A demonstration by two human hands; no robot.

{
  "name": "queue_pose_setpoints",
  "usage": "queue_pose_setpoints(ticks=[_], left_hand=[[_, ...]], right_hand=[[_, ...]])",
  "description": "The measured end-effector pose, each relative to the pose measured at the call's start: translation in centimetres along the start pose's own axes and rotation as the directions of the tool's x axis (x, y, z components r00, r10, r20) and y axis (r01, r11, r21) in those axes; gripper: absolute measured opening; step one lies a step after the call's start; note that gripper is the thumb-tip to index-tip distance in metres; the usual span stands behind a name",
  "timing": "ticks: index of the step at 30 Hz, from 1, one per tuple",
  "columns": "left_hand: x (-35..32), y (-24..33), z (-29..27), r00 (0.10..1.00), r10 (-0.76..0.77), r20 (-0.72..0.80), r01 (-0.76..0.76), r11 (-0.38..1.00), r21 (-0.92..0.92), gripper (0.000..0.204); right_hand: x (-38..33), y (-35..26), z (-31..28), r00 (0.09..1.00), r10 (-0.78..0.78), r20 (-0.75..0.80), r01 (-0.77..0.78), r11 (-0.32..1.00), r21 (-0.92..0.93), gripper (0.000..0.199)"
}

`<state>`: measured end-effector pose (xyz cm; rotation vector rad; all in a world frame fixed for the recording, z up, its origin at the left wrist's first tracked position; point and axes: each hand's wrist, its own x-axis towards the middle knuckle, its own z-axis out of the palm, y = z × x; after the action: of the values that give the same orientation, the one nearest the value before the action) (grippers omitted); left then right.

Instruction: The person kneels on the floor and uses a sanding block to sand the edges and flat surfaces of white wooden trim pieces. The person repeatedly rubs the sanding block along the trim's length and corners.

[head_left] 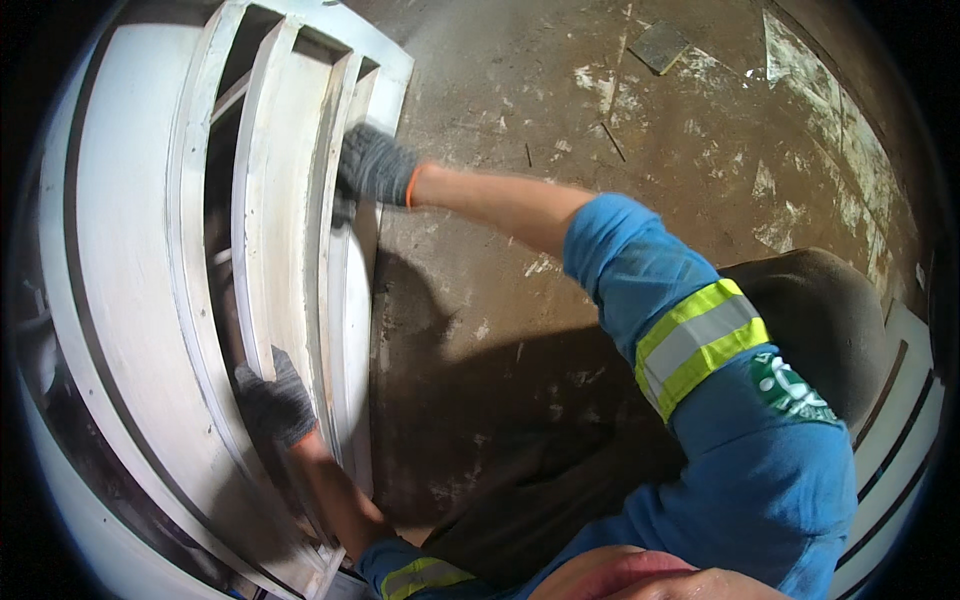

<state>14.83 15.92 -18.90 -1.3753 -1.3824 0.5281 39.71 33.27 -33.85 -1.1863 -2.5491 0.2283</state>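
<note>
Here, closest in, the left hand (275, 405) wears a dark knit glove, and its grip is clamped round a slat near the lower end of a white slatted wooden frame (130, 260); taking the frame low on that side seems meant to steady it. The frame stands at the person's left, tilted up off the floor rather than lying flat, as far as the bent fisheye edges let one judge, with dark gaps between its long slats. Further up, the right arm in a blue sleeve with a yellow and grey reflective band (700, 340) stretches across to the frame's outer rail. There the right hand (372, 165), gloved likewise with an orange cuff, has its fingers closed over the rail's edge near the upper corner. Two holds set well apart would keep so long a piece from twisting. Beyond lies the brown concrete floor (620, 130), blotched with pale patches and littered with splinters.
</note>
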Motion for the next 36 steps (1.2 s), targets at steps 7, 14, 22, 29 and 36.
queue_pose_setpoints(ticks=[7,14,22,29,36], left_hand=[[0.0,-1.3,-0.2,0.983,-0.119,0.14,0.182,0.743,-0.644,0.034],[1.0,-0.3,-0.4,0.887,-0.109,0.448,0.385,0.71,-0.59,0.035],[0.6,-1.2,-0.4,0.914,-0.13,0.384,0.351,0.728,-0.589,0.036],[-0.3,-0.4,0.7,0.937,-0.088,0.337,0.287,0.743,-0.605,0.037],[0.8,-1.7,-1.1,0.913,-0.098,0.395,0.336,0.728,-0.597,0.036]], right_hand=[[2.0,4.7,-1.3,0.997,0.06,-0.057,-0.065,0.994,-0.091,0.041],[0.5,0.3,2.2,0.999,0.01,-0.041,-0.016,0.989,-0.146,0.036],[2.6,1.8,-1.0,0.976,0.202,0.077,-0.18,0.958,-0.225,0.042],[2.6,4.5,0.9,0.967,0.243,-0.073,-0.253,0.916,-0.31,0.044],[1.0,0.7,2.0,0.975,0.171,-0.145,-0.183,0.98,-0.075,0.042]])
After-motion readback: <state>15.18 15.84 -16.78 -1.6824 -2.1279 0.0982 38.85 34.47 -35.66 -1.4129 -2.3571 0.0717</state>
